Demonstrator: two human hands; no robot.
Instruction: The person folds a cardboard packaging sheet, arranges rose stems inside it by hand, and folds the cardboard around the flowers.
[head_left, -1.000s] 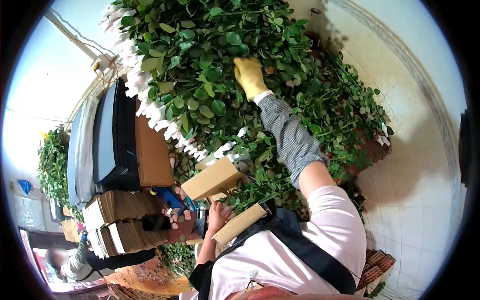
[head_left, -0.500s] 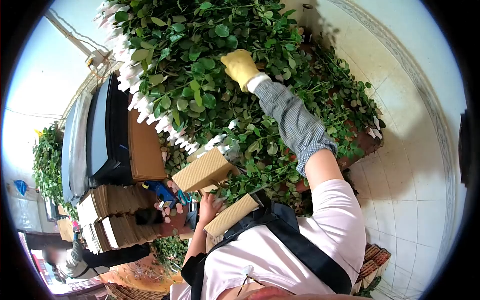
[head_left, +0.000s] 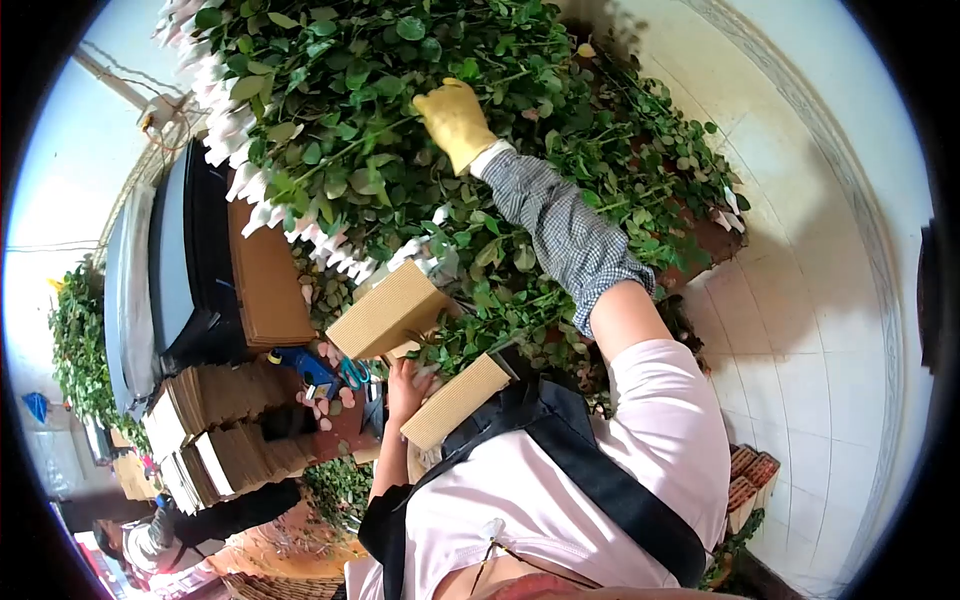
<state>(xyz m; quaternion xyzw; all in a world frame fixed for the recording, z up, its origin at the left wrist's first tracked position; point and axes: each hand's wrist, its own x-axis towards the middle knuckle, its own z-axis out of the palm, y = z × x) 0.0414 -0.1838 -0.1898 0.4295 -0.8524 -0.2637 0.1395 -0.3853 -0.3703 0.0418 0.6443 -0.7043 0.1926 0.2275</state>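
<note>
Leafy stems (head_left: pixel 380 60) with white-sleeved heads (head_left: pixel 230 135) lie heaped ahead of you, your gloved right hand (head_left: pixel 455 125) over them with its fingers curled closed, though whether they grip a stem cannot be told. Nearer your body, your bare left hand (head_left: pixel 405 392) lies between two corrugated cardboard flaps (head_left: pixel 385 312), its finger state partly hidden and indeterminate; to its left are teal scissors (head_left: pixel 354 373), a blue tape dispenser (head_left: pixel 312 370) and stacked cardboard (head_left: pixel 215 425).

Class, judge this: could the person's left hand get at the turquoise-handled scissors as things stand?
Probably yes: the left hand looks close to the turquoise-handled scissors, and their handles look uncovered, though the corrugated cardboard beside them may crowd the approach.
</note>
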